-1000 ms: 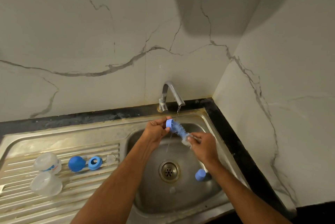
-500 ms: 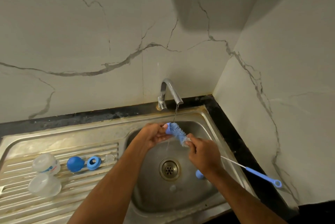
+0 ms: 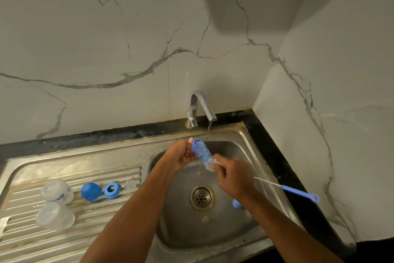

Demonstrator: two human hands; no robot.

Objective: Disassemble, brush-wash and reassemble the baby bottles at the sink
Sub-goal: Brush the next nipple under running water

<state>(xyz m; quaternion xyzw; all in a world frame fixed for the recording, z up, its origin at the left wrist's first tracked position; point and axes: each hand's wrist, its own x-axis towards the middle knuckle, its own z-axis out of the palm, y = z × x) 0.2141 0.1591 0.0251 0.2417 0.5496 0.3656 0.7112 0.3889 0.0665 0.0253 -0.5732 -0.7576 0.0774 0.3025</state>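
Over the sink basin [image 3: 251,177], my left hand [image 3: 181,156] pinches a small blue bottle ring [image 3: 195,145] just left of the thin water stream. The blue-and-white bristle head of a bottle brush [image 3: 205,155] pokes into that ring. My right hand [image 3: 231,177] grips the brush just behind the bristles. Its wire and blue handle [image 3: 298,193] stick out to the right over the sink rim. On the drainboard lie two clear bottles [image 3: 57,191] [image 3: 55,216], a blue cap [image 3: 90,192], a second blue ring [image 3: 112,190] and a clear nipple [image 3: 130,185].
The faucet [image 3: 202,107] runs a thin stream into the basin. A blue part [image 3: 236,204] lies in the basin, half hidden by my right wrist, right of the drain [image 3: 201,197]. Marble walls close in behind and at the right; a black counter edge [image 3: 277,156] borders the sink.
My right hand has turned, and the brush's wire and blue handle now show out to the right. The left hand stays on the ring by the stream.
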